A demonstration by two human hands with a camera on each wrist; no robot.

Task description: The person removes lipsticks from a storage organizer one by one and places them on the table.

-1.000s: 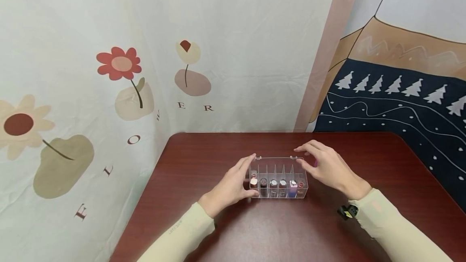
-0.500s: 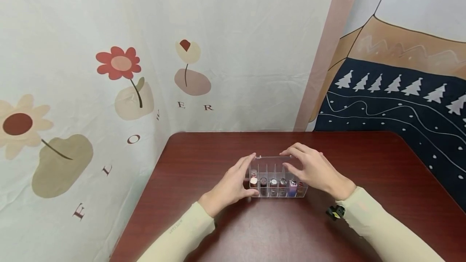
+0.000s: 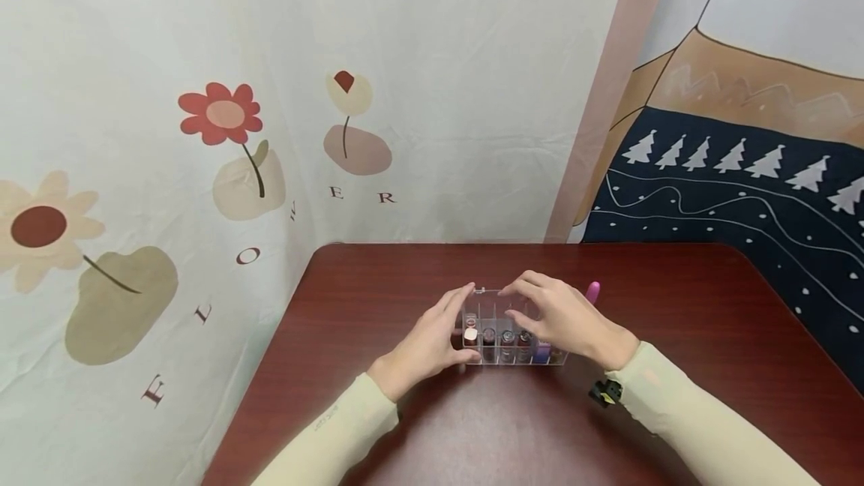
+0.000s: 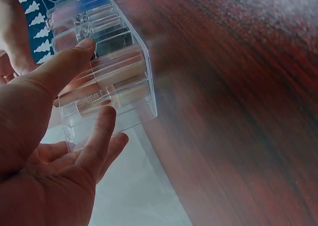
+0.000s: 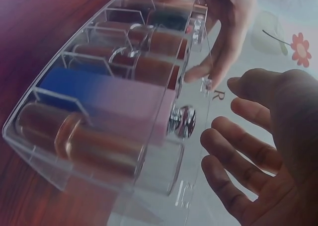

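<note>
A clear plastic lipstick organizer (image 3: 499, 357) stands on the table, its slots holding several lipsticks (image 3: 507, 339). One tube is pink and blue with a silver tip (image 5: 109, 99); beside it lies a copper-banded tube (image 5: 94, 141). My left hand (image 3: 427, 337) holds the left end of the organizer, thumb at the front and fingers at the side and back. Over the right part hovers my right hand (image 3: 563, 315), fingers apart and bent slightly, with nothing seen between them. It hides part of the organizer's right end. Small clear hinges (image 3: 480, 291) show along the rear top edge.
Behind my right hand a pink rounded object (image 3: 592, 292) sticks up, its lower part hidden. The brown table (image 3: 378, 276) ends at a flower-print curtain (image 3: 459, 96) behind. A dark tree-print cloth (image 3: 736, 186) hangs at the right.
My right hand has moved left from beside the organizer's right end to above it, bringing the pink object into view behind it. My left hand has kept its hold.
</note>
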